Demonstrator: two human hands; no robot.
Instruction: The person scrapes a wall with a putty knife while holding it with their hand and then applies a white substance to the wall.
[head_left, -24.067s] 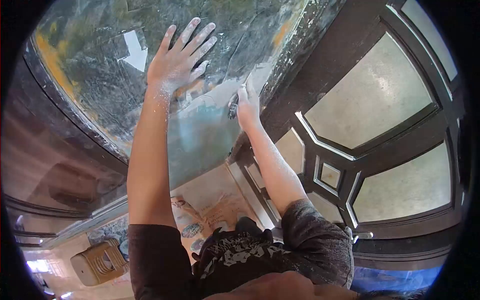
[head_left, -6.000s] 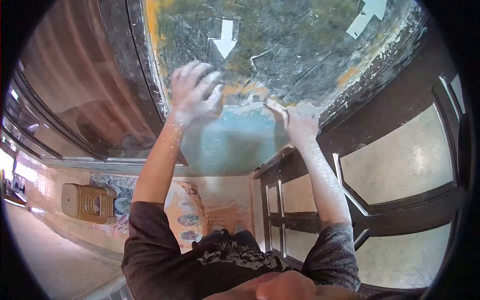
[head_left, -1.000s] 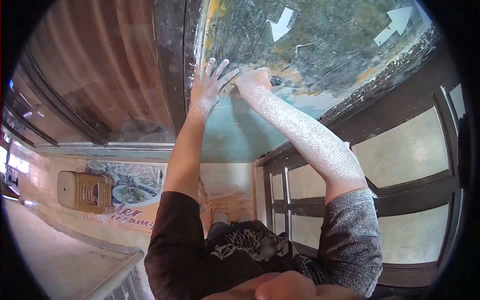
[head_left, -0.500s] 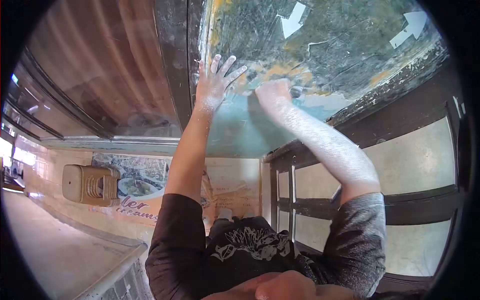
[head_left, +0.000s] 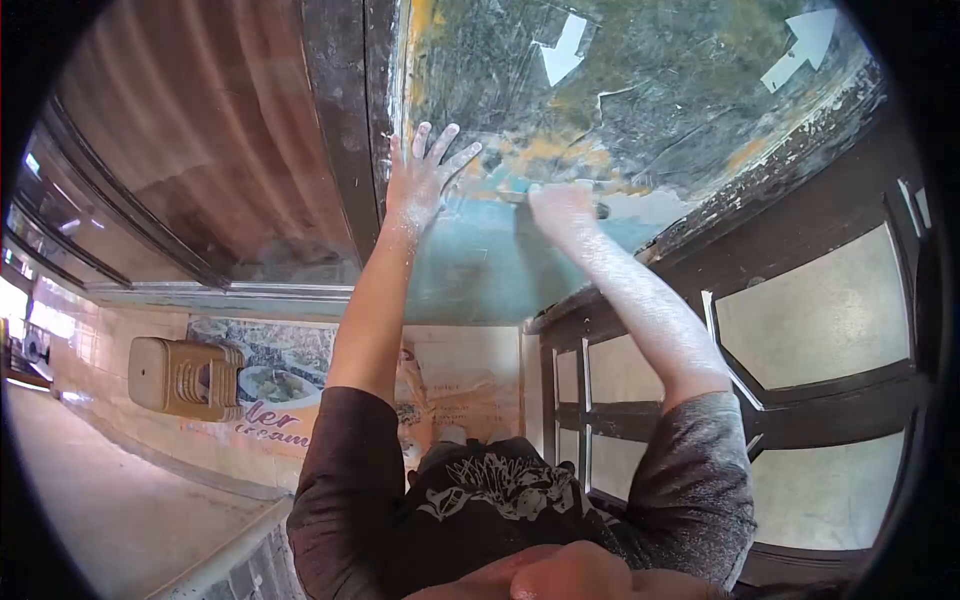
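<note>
My left hand [head_left: 415, 188] lies spread and flat against the panel, near its left edge, with white dust on the fingers. My right hand [head_left: 562, 208] is closed round a narrow tool that looks like a scraper [head_left: 601, 211]; its dark end sticks out on the right, and most of it is hidden by the fist. Both hands are at the border where the smooth blue-green paint [head_left: 470, 265] meets a dark, rough, stripped area [head_left: 650, 120] with orange patches. White dust coats my right forearm.
White arrow marks [head_left: 566, 50] sit on the dark area. On the left is a dark-framed glass pane [head_left: 200, 150] with brown curtains behind it. Dark wooden framing with pale panels [head_left: 815, 310] stands at right. Below are a brown plastic stool [head_left: 185, 378] and a printed banner [head_left: 290, 410].
My right hand has moved slightly down along the paint border, and the tool's end shows more to its right. My left hand stays spread on the panel. The view has shifted a little.
</note>
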